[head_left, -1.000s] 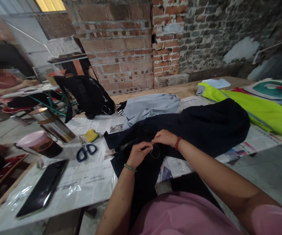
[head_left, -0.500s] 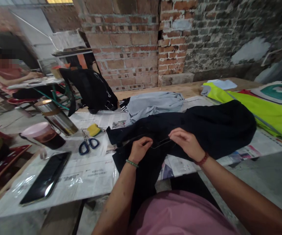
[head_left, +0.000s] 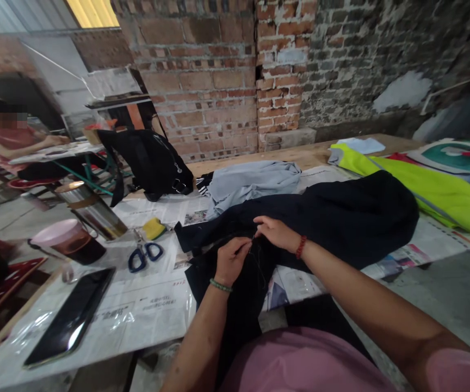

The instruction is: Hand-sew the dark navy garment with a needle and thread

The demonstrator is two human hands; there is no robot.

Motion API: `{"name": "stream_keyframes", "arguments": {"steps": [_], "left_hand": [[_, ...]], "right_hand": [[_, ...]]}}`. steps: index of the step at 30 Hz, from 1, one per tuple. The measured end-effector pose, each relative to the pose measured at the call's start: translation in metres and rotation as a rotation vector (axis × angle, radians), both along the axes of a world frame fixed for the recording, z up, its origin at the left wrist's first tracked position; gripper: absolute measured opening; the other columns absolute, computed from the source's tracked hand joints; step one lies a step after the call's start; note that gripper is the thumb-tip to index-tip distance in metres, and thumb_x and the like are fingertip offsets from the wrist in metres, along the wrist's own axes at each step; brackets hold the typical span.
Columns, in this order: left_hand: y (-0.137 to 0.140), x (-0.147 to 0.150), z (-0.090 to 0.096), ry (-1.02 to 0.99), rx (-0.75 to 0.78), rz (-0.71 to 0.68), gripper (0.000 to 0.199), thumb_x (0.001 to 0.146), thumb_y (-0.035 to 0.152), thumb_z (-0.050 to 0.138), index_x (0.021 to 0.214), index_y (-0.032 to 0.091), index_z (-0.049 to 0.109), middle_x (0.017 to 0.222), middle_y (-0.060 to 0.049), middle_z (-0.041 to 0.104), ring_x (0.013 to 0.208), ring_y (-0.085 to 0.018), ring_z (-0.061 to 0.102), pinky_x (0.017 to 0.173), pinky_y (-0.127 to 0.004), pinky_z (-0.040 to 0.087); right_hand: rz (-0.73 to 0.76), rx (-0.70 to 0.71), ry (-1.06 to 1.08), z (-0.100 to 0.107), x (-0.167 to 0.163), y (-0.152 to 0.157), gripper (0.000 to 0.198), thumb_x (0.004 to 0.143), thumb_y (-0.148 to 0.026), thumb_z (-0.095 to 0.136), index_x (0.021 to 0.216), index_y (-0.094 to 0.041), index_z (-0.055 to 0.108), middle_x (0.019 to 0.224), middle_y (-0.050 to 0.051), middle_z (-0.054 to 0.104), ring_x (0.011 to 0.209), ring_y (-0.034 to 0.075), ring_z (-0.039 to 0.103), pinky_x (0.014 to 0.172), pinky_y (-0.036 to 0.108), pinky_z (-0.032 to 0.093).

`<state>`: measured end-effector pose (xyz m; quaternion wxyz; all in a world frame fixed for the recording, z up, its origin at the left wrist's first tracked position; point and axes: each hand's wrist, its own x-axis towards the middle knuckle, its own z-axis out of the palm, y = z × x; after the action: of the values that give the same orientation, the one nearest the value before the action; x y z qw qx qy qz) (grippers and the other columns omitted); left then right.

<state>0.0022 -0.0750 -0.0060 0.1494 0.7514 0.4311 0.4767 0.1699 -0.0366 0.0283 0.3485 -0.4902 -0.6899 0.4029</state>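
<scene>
The large garment (head_left: 353, 218) looks navy, though it may be black in this dim light, while the crumpled cloth (head_left: 255, 177) is pale grey-blue, the high-visibility garment (head_left: 455, 198) neon yellow with a grey stripe, the left bracelet (head_left: 221, 285) green, the right bracelet (head_left: 301, 247) red, and the iron (head_left: 447, 161) teal and white.

Head camera looks forward (and down) across the table (head_left: 316, 146).

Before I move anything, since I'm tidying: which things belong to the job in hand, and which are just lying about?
Apparently in use: dark garment, pale thread; perhaps scissors, untouched.

Apparently lying about: phone, lidded cup, steel flask, black bag, grey cloth, yellow-green garment, iron.
</scene>
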Motion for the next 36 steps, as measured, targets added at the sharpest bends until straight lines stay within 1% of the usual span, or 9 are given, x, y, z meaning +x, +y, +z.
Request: {"name": "stream_keyframes", "arguments": {"steps": [2,5,9,15,18,22,25,29,36], "left_hand": [[0.0,0.0,-0.002,0.031,0.079,0.04,0.013,0.077,0.022,0.052,0.082,0.019,0.064,0.079,-0.003,0.066,0.074,-0.013,0.06,0.069,-0.023,0.047],[0.001,0.002,-0.006,0.089,0.183,0.097,0.015,0.079,0.019,0.049,0.084,0.019,0.063,0.081,-0.004,0.065,0.076,-0.013,0.06,0.07,-0.023,0.048],[0.002,0.005,-0.011,0.17,0.225,0.101,0.016,0.08,0.018,0.048,0.088,0.019,0.062,0.084,-0.005,0.065,0.077,-0.012,0.06,0.071,-0.023,0.048],[0.0,0.005,-0.009,0.141,0.198,0.081,0.016,0.08,0.018,0.048,0.087,0.019,0.062,0.083,-0.005,0.065,0.076,-0.012,0.06,0.068,-0.023,0.048],[-0.001,0.005,-0.005,0.078,0.157,0.057,0.013,0.078,0.019,0.05,0.083,0.019,0.063,0.08,-0.005,0.065,0.074,-0.012,0.06,0.068,-0.023,0.048],[0.003,0.001,-0.003,0.002,-0.022,0.064,0.013,0.075,0.024,0.054,0.082,0.019,0.064,0.077,-0.002,0.065,0.071,-0.012,0.059,0.068,-0.024,0.047],[0.008,-0.007,-0.003,-0.023,-0.24,0.043,0.02,0.073,0.029,0.055,0.087,0.02,0.064,0.077,-0.001,0.065,0.07,-0.014,0.059,0.066,-0.025,0.047],[0.009,-0.012,-0.004,-0.102,-0.409,-0.024,0.02,0.067,0.029,0.061,0.083,0.019,0.068,0.082,-0.003,0.067,0.078,-0.018,0.059,0.073,-0.028,0.045],[0.004,-0.002,0.003,-0.406,-0.744,-0.097,0.018,0.06,0.032,0.066,0.068,0.016,0.067,0.059,0.002,0.062,0.05,-0.01,0.051,0.048,-0.02,0.039]], "right_hand": [[-0.066,-0.089,0.021,-0.002,-0.004,0.0,0.031,0.074,-0.015,0.045,0.103,-0.015,0.056,0.065,0.001,0.063,0.066,0.013,0.057,0.066,0.025,0.041],[-0.106,-0.227,0.233,-0.008,-0.002,-0.009,0.031,0.069,-0.018,0.054,0.1,-0.014,0.058,0.063,-0.001,0.061,0.057,0.01,0.054,0.058,0.023,0.04],[-0.019,-0.412,0.486,-0.013,0.001,-0.018,0.028,0.059,-0.026,0.067,0.085,-0.014,0.065,0.069,0.001,0.064,0.065,0.011,0.056,0.068,0.025,0.041],[-0.01,-0.384,0.555,-0.021,-0.01,-0.016,0.022,0.053,-0.03,0.071,0.069,-0.015,0.067,0.07,0.002,0.066,0.07,0.012,0.056,0.074,0.027,0.038],[0.008,-0.451,0.607,-0.024,-0.012,-0.015,0.023,0.052,-0.03,0.072,0.068,-0.015,0.066,0.07,0.002,0.065,0.068,0.012,0.056,0.071,0.026,0.039],[-0.017,-0.502,0.646,-0.027,-0.012,-0.013,0.023,0.05,-0.029,0.071,0.065,-0.014,0.063,0.06,-0.001,0.061,0.057,0.009,0.053,0.059,0.023,0.038],[-0.071,-0.448,0.637,-0.027,-0.011,-0.011,0.022,0.053,-0.031,0.068,0.063,-0.015,0.058,0.052,-0.005,0.054,0.049,0.006,0.046,0.05,0.02,0.033],[-0.088,-0.396,0.612,-0.024,-0.007,-0.011,0.021,0.056,-0.033,0.065,0.063,-0.015,0.055,0.051,-0.006,0.05,0.047,0.006,0.042,0.048,0.019,0.031],[-0.183,-0.381,0.708,-0.029,-0.014,-0.008,0.017,0.056,-0.028,0.063,0.058,-0.015,0.053,0.055,-0.002,0.056,0.049,0.006,0.043,0.049,0.019,0.033]]}}
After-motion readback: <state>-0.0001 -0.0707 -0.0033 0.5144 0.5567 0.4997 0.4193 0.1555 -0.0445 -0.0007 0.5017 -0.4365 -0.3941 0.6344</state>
